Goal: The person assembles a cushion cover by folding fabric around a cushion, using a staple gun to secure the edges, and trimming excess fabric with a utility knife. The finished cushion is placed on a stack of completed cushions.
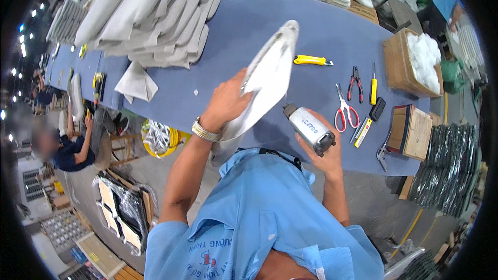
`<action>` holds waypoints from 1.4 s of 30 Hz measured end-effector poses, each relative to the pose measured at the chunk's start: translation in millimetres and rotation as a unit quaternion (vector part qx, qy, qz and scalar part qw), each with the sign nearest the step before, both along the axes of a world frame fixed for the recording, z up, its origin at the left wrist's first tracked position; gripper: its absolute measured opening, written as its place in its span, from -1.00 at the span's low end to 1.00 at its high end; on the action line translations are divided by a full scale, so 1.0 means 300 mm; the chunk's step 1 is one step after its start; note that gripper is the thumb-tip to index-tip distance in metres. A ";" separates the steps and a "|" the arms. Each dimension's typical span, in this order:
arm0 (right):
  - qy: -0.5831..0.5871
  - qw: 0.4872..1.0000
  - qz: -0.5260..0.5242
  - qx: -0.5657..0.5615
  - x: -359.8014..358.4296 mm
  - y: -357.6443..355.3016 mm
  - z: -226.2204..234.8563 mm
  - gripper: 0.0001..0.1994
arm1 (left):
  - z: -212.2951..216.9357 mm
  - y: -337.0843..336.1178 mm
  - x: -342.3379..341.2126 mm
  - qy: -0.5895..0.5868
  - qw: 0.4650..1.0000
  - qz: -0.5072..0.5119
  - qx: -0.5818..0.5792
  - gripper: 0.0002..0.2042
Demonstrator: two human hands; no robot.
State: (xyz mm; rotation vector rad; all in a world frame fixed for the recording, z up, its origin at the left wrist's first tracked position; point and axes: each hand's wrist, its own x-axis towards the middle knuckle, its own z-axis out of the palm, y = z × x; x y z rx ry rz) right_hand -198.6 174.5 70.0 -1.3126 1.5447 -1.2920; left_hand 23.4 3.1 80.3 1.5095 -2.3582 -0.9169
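Note:
My left hand [228,102], with a metal watch at its wrist, grips a light grey, padded piece of fabric [267,80]. The piece is tilted up above the table, its pale inner side showing. Low on the right, my right hand [328,150] is wrapped round a grey, boxy tool with black ends [310,128]; its exact kind is unclear from this angle. The tool and the fabric are apart. Nearest to the right hand on the table lie red-handled scissors [346,111]. Beyond the fabric rests a yellow utility knife [312,60].
Stacked grey padded pieces [155,21] stand at the far left of the blue-grey table [244,21]. Pliers [355,83], a screwdriver [373,85] and a box of white stuffing [410,67] are at right. A yellow bucket [162,142] stands below the left edge. A co-worker [67,145] sits left.

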 end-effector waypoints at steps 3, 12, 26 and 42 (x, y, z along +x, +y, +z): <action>0.003 1.000 0.026 -0.016 0.015 -0.031 0.047 -0.48 | -0.134 0.043 -0.049 -0.040 0.998 -0.013 0.051 -0.33; 0.049 0.996 0.074 0.018 0.022 -0.143 -0.065 -0.48 | -0.217 0.118 -0.058 0.058 0.991 -0.001 0.118 -0.08; 0.118 0.981 0.120 0.094 -0.017 -0.131 -0.112 -0.46 | -0.406 0.219 0.048 0.275 0.907 0.034 0.318 -0.31; -0.009 0.979 0.072 0.190 -0.022 -0.071 -0.172 -0.47 | -0.266 0.289 -0.032 0.035 0.979 0.054 0.194 -0.10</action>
